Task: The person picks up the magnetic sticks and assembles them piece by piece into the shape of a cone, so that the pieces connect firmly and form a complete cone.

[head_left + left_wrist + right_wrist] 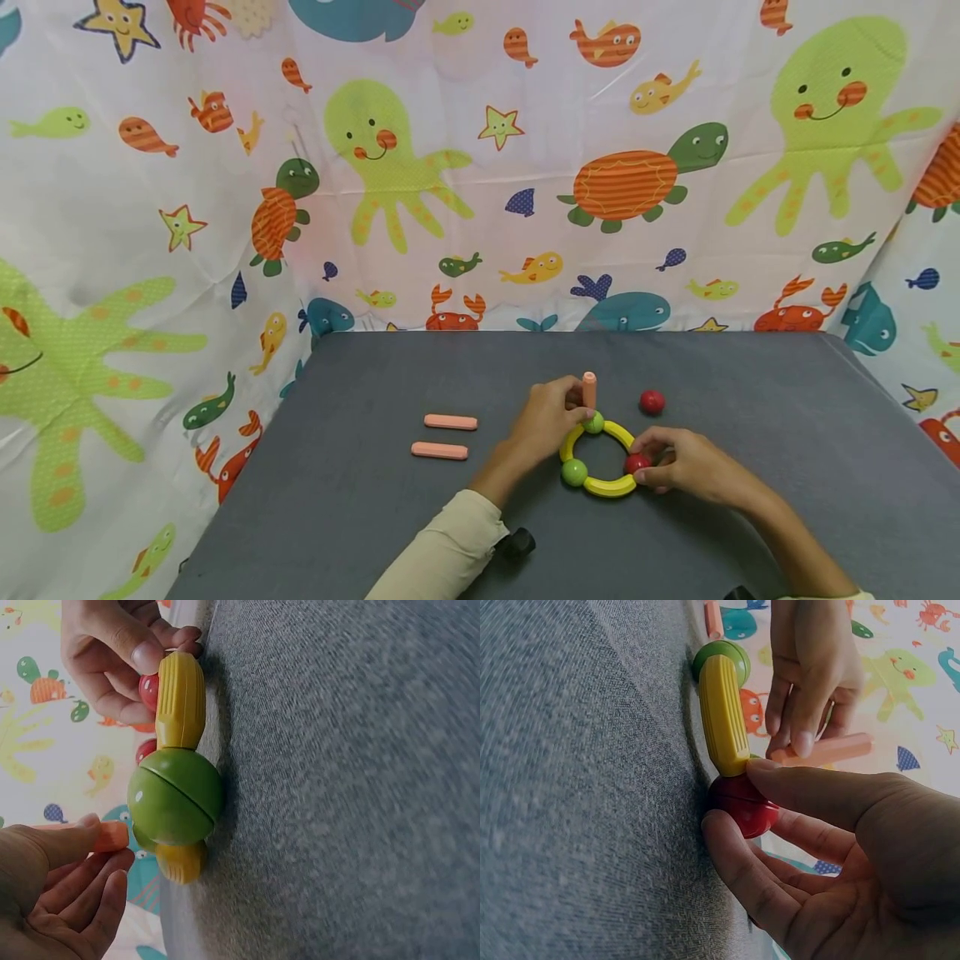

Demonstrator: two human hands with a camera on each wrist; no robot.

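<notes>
A ring of yellow curved pieces (609, 487) joined by balls lies on the grey table (360, 517). My left hand (573, 406) pinches a pink stick (589, 388) and holds it upright on the ring's far green ball (593, 423). My right hand (647, 468) pinches the ring's red ball (637, 462) between thumb and fingers. A second green ball (574, 472) sits at the ring's near left. In the right wrist view the red ball (742, 806) meets a yellow piece (721, 712). The left wrist view shows the green ball (176, 796) and the pink stick (111, 835).
A loose red ball (652, 402) lies just behind the ring. Two more pink sticks (450, 422) (439, 451) lie flat to the left of my left hand. A sea-creature printed curtain (480, 167) surrounds the table on three sides.
</notes>
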